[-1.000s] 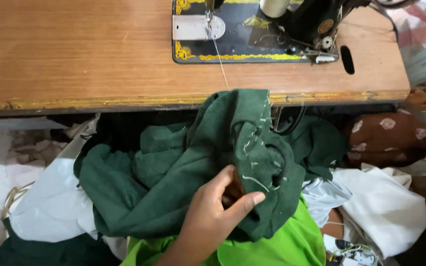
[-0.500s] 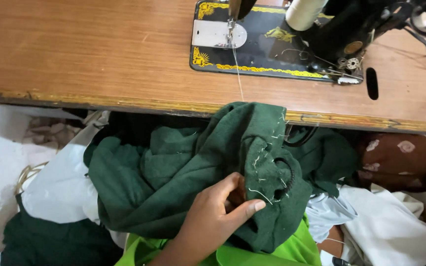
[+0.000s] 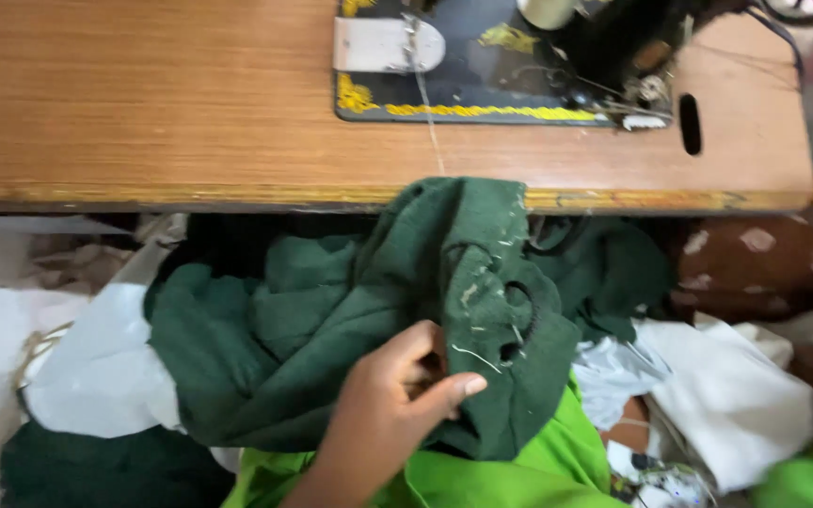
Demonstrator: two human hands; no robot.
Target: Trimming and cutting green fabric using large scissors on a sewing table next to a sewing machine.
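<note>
Nearest to me, my one visible hand (image 3: 397, 404) comes up from the bottom edge of the view; I cannot tell for certain which hand it is, though the thumb lies to the right as a left hand's would, and my other hand is out of sight. Its fingers (image 3: 425, 372) are curled and pinched with the thumb on a fold of the dark green garment (image 3: 331, 348), so I am grasping the cloth, not just resting on it. Under my wrist lies one bright green cloth (image 3: 519, 470), spread flat beneath the dark one. The dark green garment is heaped in my lap area below the bench edge, its upper end draped up and touching the front lip of the bench (image 3: 143, 113). Two dark openings show in the garment just right of my fingers, with pale loose threads (image 3: 472, 357) scattered around them. To the left lies one white cloth (image 3: 96, 376), and to the right another white cloth (image 3: 726, 395); beyond that sits one brown spotted cloth (image 3: 755, 263). Farther off, on the wooden bench, stands one black sewing machine (image 3: 519, 75) with yellow ornament and one silver plate (image 3: 383, 44). A single pale thread (image 3: 430, 132) runs from the machine down toward the garment.
</note>
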